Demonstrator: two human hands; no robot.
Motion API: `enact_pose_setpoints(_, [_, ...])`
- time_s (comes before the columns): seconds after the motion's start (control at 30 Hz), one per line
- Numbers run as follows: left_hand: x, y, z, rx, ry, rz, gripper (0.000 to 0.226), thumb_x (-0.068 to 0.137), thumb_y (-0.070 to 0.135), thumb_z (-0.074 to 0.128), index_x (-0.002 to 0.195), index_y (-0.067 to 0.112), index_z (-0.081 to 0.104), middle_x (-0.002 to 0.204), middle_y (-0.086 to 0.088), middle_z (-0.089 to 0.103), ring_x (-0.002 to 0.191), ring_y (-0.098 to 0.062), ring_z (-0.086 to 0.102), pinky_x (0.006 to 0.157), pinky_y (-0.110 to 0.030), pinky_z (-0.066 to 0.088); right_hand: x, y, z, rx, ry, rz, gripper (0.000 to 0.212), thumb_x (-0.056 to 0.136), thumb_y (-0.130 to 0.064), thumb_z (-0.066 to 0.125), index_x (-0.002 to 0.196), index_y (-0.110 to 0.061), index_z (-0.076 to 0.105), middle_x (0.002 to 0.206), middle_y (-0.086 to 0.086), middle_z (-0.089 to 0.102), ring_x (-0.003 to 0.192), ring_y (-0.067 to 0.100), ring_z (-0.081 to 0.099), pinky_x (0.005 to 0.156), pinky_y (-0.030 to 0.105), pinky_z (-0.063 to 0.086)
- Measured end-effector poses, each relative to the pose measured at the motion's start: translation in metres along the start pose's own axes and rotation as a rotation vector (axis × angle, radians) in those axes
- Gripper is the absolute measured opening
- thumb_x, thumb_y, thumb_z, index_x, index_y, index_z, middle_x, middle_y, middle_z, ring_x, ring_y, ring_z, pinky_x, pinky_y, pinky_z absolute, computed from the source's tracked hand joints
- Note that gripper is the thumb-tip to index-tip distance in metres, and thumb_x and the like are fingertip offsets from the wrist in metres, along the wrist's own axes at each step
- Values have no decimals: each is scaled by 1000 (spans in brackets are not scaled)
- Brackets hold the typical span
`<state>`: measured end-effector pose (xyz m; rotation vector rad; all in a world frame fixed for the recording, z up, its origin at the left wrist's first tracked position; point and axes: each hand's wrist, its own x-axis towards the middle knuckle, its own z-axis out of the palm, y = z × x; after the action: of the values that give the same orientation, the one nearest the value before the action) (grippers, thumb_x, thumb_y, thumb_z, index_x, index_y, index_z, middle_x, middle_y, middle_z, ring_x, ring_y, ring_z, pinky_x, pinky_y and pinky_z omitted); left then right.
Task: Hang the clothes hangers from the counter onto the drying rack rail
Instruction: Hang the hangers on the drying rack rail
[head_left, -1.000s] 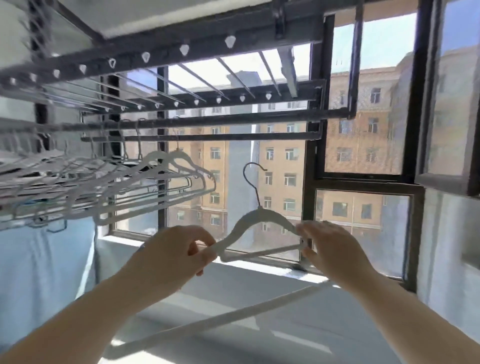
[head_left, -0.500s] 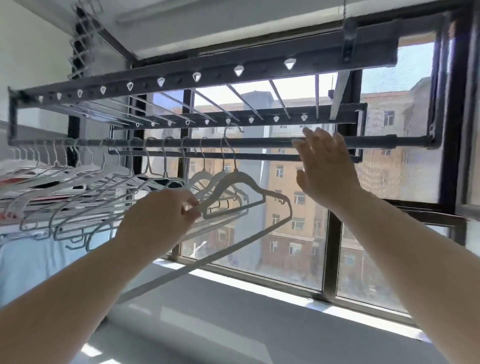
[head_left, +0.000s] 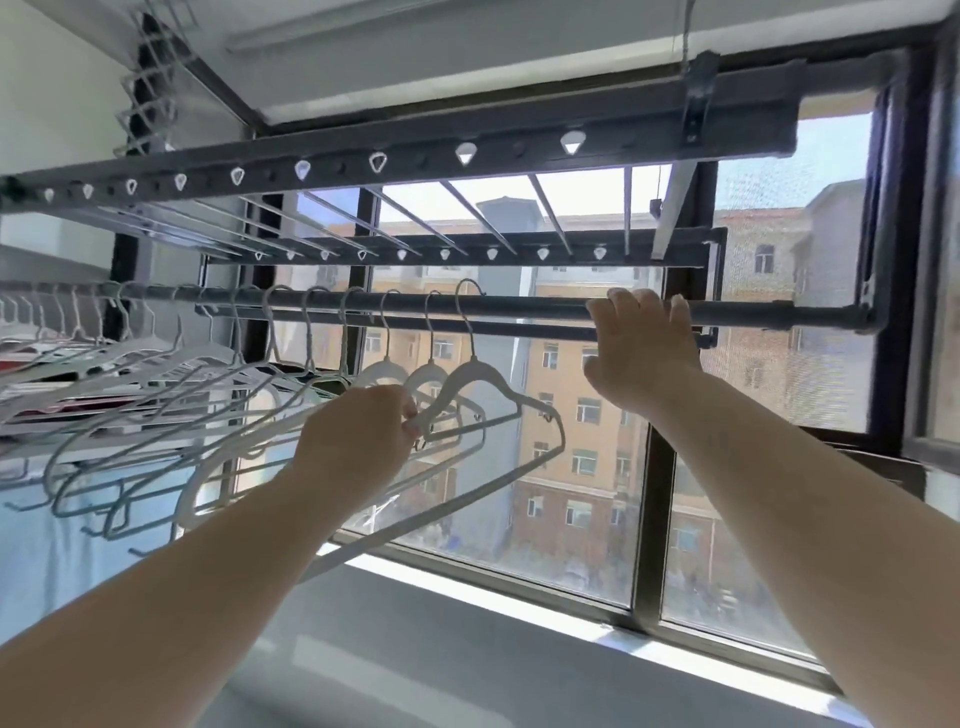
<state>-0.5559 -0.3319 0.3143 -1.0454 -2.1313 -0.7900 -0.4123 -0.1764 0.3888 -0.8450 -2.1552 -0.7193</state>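
A white hanger (head_left: 480, 374) hangs with its hook over the dark drying rack rail (head_left: 535, 304), the rightmost of a row. My left hand (head_left: 358, 441) pinches its near shoulder end. My right hand (head_left: 641, 338) is raised to the rail, fingers draped over it to the right of the hanger's hook. Several more white hangers (head_left: 208, 395) hang on the same rail to the left, crowded together.
The rack's upper frame (head_left: 467, 156) with crossbars sits overhead. A second rail (head_left: 519, 330) runs just behind the first. A dark-framed window (head_left: 649, 493) is beyond, with a grey sill (head_left: 467, 623) below. Light blue cloth (head_left: 47, 545) hangs at the left.
The hanger went from both hands at chest height up onto the rail. My right hand let go of it and reached up to the rail; my left hand kept its hold.
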Motion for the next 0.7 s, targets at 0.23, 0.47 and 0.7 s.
enact_pose_setpoints(0.23, [9, 10, 12, 6, 19, 13, 18, 91, 26, 48, 96, 16, 63, 56, 10, 41, 60, -16, 46, 54, -26, 32, -1, 3, 4, 22, 16, -28, 52, 90, -24, 45, 137, -15, 26, 149, 5, 21, 138, 27, 15, 113, 49, 8])
enact_pose_setpoints(0.47, [6, 14, 16, 22, -3, 8, 21, 91, 25, 48, 94, 11, 64, 53, 6, 45, 48, -12, 42, 53, -24, 36, -2, 6, 6, 12, 10, -47, 52, 90, -24, 44, 137, -15, 25, 150, 6, 19, 139, 28, 13, 113, 47, 10])
enact_pose_setpoints(0.7, [-3, 22, 0, -5, -61, 27, 40, 87, 39, 52, 119, 15, 51, 115, -3, 58, 100, -21, 56, 78, -29, 42, -14, 8, 4, 81, 92, -55, 49, 90, -18, 42, 136, -14, 29, 150, 7, 18, 139, 26, 11, 114, 43, 6])
